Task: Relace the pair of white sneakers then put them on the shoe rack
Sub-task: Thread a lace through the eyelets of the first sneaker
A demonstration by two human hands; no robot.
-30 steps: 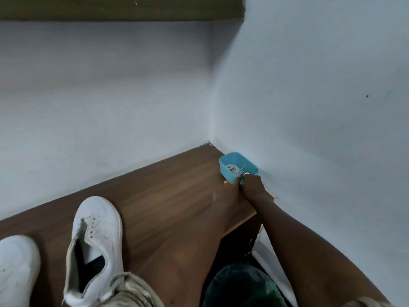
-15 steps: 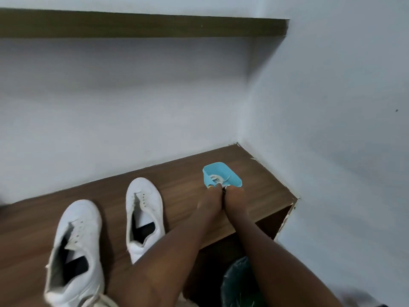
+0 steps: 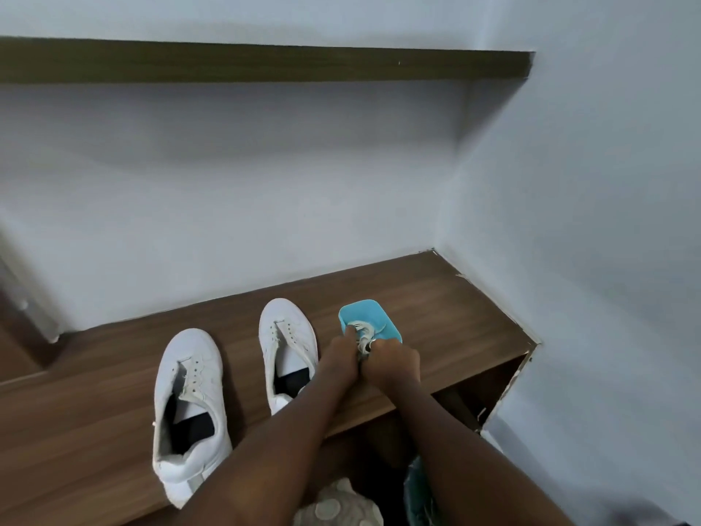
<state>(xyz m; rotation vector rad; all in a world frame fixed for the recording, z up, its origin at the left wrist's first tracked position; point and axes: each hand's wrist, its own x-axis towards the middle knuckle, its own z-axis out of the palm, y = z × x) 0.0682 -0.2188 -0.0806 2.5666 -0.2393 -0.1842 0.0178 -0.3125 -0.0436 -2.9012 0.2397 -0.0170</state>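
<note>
Right of the right hand (image 3: pixel 394 360) the bench (image 3: pixel 459 320) lies bare to the side wall (image 3: pixel 588 260). A blue tub (image 3: pixel 373 315) blocks ahead. Just left of the left hand (image 3: pixel 339 360) stands a sneaker (image 3: pixel 288 336), a second sneaker (image 3: pixel 189 381) beyond.

A blue tub (image 3: pixel 380 312) sits on a wooden bench (image 3: pixel 455 317). The left hand (image 3: pixel 339 358) and right hand (image 3: pixel 394 360) meet at the tub's near rim, gripping white laces (image 3: pixel 365 329). A sneaker (image 3: pixel 288 336) stands just left of the tub, a second sneaker (image 3: pixel 189 392) beyond it, eyelets bare.
</note>
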